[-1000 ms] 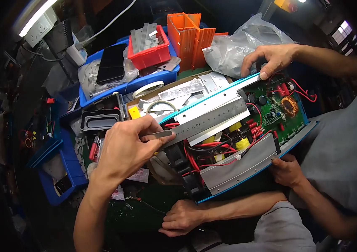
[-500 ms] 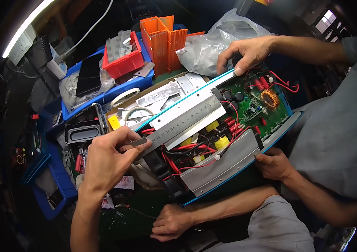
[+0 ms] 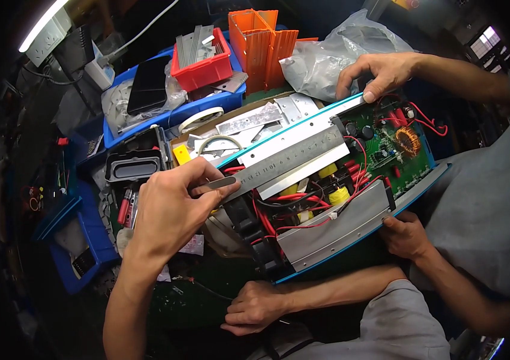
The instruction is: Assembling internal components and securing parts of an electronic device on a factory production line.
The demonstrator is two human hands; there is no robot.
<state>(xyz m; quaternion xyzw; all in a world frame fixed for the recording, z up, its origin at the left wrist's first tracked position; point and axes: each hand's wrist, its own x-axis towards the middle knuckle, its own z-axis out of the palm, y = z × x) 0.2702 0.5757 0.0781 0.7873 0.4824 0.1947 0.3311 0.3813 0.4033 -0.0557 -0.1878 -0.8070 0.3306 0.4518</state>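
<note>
My left hand (image 3: 177, 207) pinches the rounded end of a steel ruler (image 3: 276, 163) between thumb and fingers. The ruler lies along a bright metal plate (image 3: 322, 158) inside an open electronic unit (image 3: 336, 231) with blue edges. In the unit are a green circuit board (image 3: 381, 144), a copper-wound coil (image 3: 408, 140), red and black wires, and black fans (image 3: 244, 221) at its left end. My right hand (image 3: 255, 308) rests below the unit, fingers curled in, with nothing visible in them. A co-worker's hands grip the unit's far edge (image 3: 381, 75) and near edge (image 3: 408, 235).
Behind the unit stand a box of metal pieces (image 3: 249, 120), a red bin (image 3: 202, 71) on a blue tray (image 3: 207, 109), orange metal profiles (image 3: 261, 51) and a plastic bag (image 3: 345, 54). Left of my hand are a black case (image 3: 133, 165) and a blue bin (image 3: 96, 258).
The whole view has shifted, so the scene sits further right. The ruler remains on the metal plate in my left hand, and the co-worker's hands stay on the unit.
</note>
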